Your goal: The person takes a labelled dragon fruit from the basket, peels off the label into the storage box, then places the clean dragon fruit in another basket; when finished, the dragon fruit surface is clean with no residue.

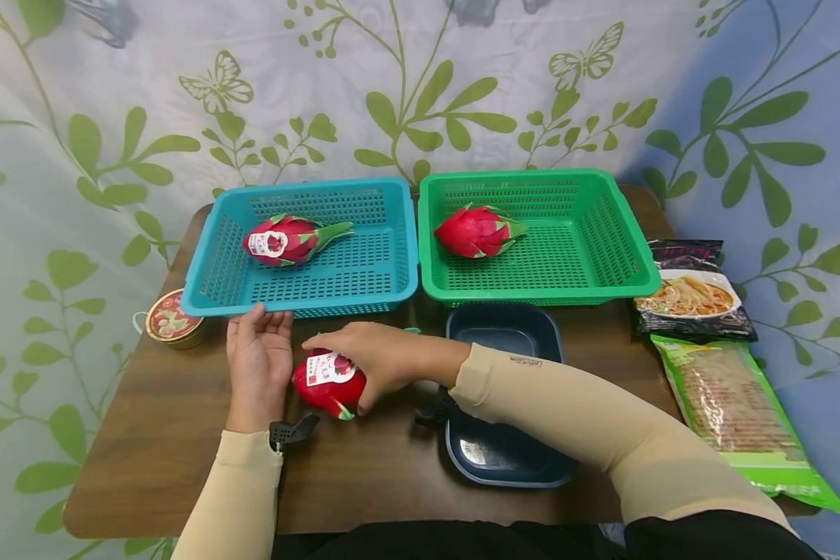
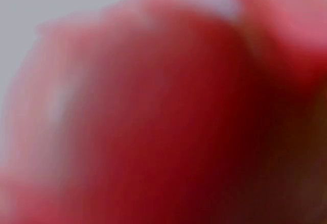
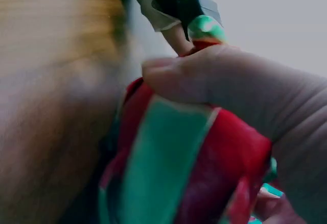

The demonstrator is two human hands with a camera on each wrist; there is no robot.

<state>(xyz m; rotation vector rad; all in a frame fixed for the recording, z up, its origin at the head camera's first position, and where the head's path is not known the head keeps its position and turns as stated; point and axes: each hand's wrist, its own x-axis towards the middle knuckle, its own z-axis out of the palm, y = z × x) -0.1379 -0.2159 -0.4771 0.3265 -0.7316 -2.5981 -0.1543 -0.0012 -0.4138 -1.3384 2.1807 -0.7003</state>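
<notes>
My right hand (image 1: 385, 356) grips a red dragon fruit (image 1: 350, 390) with a white label, over the wooden table in front of the blue basket (image 1: 301, 305). In the right wrist view the thumb presses on the dragon fruit (image 3: 237, 147), across its green-edged scales. Just left of the fruit is my left hand (image 1: 255, 369), palm turned up, its fingertips by the blue basket's front rim. The left wrist view is filled by the blurred red fruit (image 2: 153, 117). Another labelled dragon fruit (image 1: 290, 241) lies in the blue basket, and one more dragon fruit (image 1: 472, 232) lies in the green basket (image 1: 539, 295).
A dark blue tub (image 1: 511, 476) stands under my right forearm. At the right edge lie a black noodle packet (image 1: 693, 299) and a green-edged bag (image 1: 742, 408). A round tin (image 1: 173, 319) sits left of the blue basket. Patterned cloth (image 1: 427, 93) hangs behind.
</notes>
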